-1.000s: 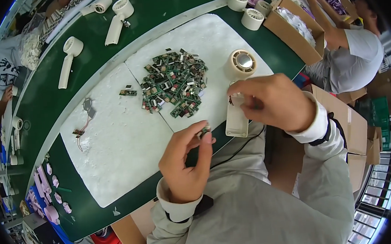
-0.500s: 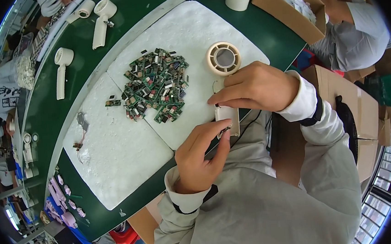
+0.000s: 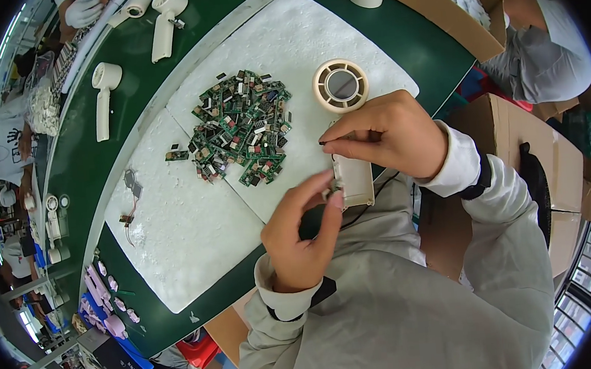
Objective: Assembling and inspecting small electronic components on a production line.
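Observation:
A cream handheld fan lies in front of me, its round slotted head [image 3: 341,86] away from me and its hollow open handle [image 3: 357,179] toward me. My left hand [image 3: 300,231] pinches a small circuit board [image 3: 335,189] between thumb and fingertips, at the left edge of the handle. Over the upper end of the handle, my right hand [image 3: 392,135] is closed in a pinch. A tiny dark tip, perhaps a wire end, shows at its fingertips; what it is I cannot make out. A heap of green circuit boards [image 3: 242,130] lies to the left on the white foam sheet [image 3: 197,261].
Several white fans, one of them a fan [image 3: 104,95], stand along the green table [image 3: 137,68] at the far left. A wired part [image 3: 131,187] lies on the foam. Lilac parts [image 3: 99,290] sit near left. A cardboard box [image 3: 460,26] is at the far right, beside another person.
My right fingertips have opened slightly, and the left hand has turned the small board at the handle's edge. The whole view has shifted a little.

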Motion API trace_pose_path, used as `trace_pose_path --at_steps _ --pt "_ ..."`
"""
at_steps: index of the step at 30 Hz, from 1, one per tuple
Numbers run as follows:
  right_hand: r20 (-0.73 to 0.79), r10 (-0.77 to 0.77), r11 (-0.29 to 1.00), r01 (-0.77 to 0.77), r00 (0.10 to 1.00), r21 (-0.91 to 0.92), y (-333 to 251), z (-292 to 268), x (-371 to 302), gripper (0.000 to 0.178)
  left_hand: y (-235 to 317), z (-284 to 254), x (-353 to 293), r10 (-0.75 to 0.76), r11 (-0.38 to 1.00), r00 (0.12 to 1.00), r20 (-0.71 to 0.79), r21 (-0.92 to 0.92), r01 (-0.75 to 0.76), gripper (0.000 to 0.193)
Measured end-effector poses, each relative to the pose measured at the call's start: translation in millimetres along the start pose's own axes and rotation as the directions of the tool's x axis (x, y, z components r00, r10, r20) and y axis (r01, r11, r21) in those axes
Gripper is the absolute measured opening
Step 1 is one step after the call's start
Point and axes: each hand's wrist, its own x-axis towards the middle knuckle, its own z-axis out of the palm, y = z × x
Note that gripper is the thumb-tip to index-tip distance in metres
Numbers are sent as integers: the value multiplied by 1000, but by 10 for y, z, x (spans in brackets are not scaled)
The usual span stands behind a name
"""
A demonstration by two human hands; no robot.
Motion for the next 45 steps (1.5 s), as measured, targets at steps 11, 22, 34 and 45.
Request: trace_pose_path --at_steps 11,22,34,45 --pt "160 150 977 -171 976 130 -183 -35 -39 13 -35 -35 20 -80 984 992 -100 -165 62 30" --pt "168 56 994 -71 984 83 -176 -81 -57 11 -77 -38 41 91 990 995 -40 108 -86 28" --pt "277 68 948 -149 958 282 -84 -157 -60 8 -70 -56 8 14 996 999 50 -85 -10 29" --pt "307 125 882 -248 943 402 -65 -136 -41 13 -72 -199 53 -132 904 963 234 -370 214 28"
